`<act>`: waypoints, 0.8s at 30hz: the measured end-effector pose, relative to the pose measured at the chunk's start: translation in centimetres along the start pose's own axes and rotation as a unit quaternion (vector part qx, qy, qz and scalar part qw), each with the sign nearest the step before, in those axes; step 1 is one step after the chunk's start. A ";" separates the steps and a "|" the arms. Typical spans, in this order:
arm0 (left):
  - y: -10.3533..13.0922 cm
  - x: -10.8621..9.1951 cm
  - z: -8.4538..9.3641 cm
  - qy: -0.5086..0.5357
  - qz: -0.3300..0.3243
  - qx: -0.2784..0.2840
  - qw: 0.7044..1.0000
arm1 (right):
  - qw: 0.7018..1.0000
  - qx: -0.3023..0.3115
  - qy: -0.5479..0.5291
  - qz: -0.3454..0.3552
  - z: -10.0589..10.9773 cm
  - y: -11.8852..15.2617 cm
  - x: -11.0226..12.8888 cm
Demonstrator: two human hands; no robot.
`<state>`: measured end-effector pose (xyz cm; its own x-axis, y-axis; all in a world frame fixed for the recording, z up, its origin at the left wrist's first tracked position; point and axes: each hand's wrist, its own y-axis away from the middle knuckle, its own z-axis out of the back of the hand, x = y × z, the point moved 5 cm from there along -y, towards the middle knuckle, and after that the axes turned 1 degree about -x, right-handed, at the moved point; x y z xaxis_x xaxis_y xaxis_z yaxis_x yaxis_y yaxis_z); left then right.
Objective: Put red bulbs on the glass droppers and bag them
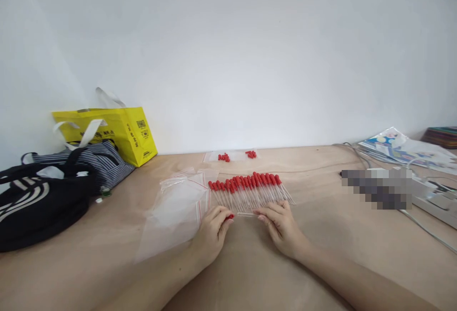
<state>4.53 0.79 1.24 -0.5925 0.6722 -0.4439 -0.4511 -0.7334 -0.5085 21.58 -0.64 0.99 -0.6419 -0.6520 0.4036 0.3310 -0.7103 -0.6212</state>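
Observation:
Pinched in the fingertips of my left hand (213, 230) is a small red rubber bulb (230, 216), its end showing past the thumb. My right hand (281, 227) is closed on a thin clear dropper tube (246, 214), which points left toward the bulb. Whether tube and bulb touch, and whether there is more than one tube, I cannot tell. Just beyond my hands lies a slanting row of droppers (250, 189), red bulbs at the far end and clear tubes toward me. Left of the row, clear zip bags (174, 213) with red seal lines lie flat, overlapping.
Near the wall, a clear bag (235, 157) has two clusters of red bulbs on or in it. At the left stand a yellow bag (132, 135), a striped bag (114, 163) and a black bag (46, 201). Cables, a power strip (435, 204) and printed sheets (400, 146) occupy the right.

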 end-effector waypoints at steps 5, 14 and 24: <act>0.0 -0.4 0.0 -0.021 -0.012 0.001 1.000 | 1.000 0.014 0.001 0.014 -0.4 0.0 0.6; 0.3 -0.4 0.2 0.023 -0.001 0.007 1.000 | 0.997 0.071 0.023 0.032 -0.8 0.1 1.3; 1.0 -1.0 -0.3 0.011 -0.051 0.020 0.998 | 0.983 0.077 0.077 0.151 -0.6 0.1 1.9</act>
<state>4.88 -0.60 0.99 -0.5274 0.7449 -0.4087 -0.5346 -0.6648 -0.5218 19.93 -1.80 1.32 -0.5918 -0.7995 0.1033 0.6149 -0.5305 -0.5835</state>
